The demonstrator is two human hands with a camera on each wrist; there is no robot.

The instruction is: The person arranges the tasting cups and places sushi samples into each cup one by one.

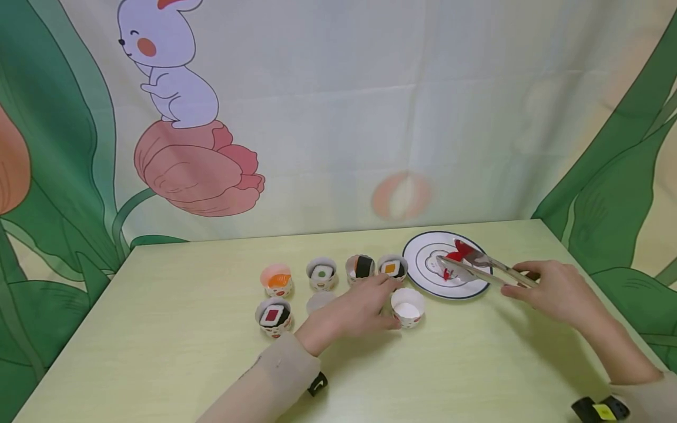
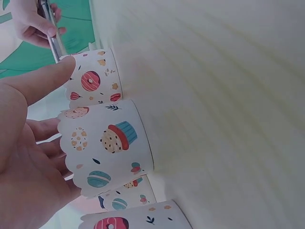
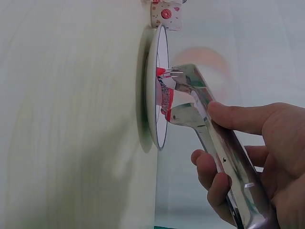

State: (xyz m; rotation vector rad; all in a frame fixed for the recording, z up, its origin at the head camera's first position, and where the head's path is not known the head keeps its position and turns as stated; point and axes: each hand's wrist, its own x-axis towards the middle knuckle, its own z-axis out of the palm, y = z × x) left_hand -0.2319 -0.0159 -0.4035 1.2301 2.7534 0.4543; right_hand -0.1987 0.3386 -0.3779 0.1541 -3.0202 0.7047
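My right hand [image 1: 560, 291] grips metal tongs [image 1: 499, 270], thumb on one arm and fingers on the other. The tongs' tips stand on either side of a red-and-white piece [image 1: 453, 257] on a blue-rimmed white plate [image 1: 446, 288]; in the right wrist view the tips appear to touch its red parts [image 3: 167, 98]. My left hand [image 1: 354, 308] reaches over the paper cups, its thumb fairly straight beside a white-inside cup [image 1: 408, 308]. In the left wrist view the thumb overlaps a cup's rim [image 2: 93, 78]; firm contact is unclear. That hand partly hides another cup [image 1: 319, 301].
Paper cups hold sushi-like pieces: an orange-topped one [image 1: 277, 281], a green-centred one [image 1: 321, 273], a black-banded one [image 1: 364, 266], a yellow-centred one [image 1: 392, 268] and a red-centred one [image 1: 273, 316]. A printed curtain [image 1: 328, 117] hangs behind the table [image 1: 180, 329].
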